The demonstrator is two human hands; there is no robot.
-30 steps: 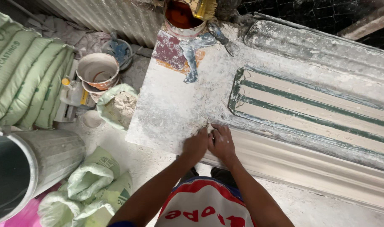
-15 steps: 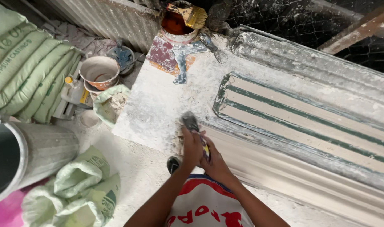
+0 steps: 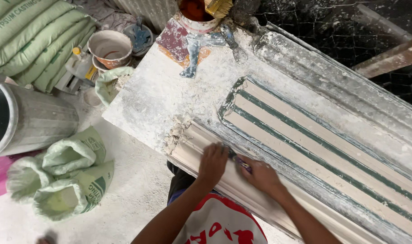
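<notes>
1. The left hand (image 3: 212, 163) lay flat, fingers spread, on the plaster cornice moulding (image 3: 201, 156) at the near edge of the worktable (image 3: 147, 97); it gripped nothing and probably steadied the piece.
2. The right hand (image 3: 262, 175) was closed around a small dark-handled tool (image 3: 239, 161), possibly a scraper, with its tip on the moulding just beside the left hand.
3. Both forearms reached up from the lower frame and converged on the moulding, wrists low, the tool angled toward the left hand.
4. Plaster crumbs (image 3: 176, 133) sat on the table at the moulding's left end.
5. The striped green-and-cream mould (image 3: 314, 144) lay behind the moulding, running along it.
6. A paint pot (image 3: 194, 13) stood at the far table edge, well apart from the moulding.
7. Green sacks (image 3: 66, 174) and a metal drum (image 3: 32, 119) stood on the floor left of the table.
</notes>
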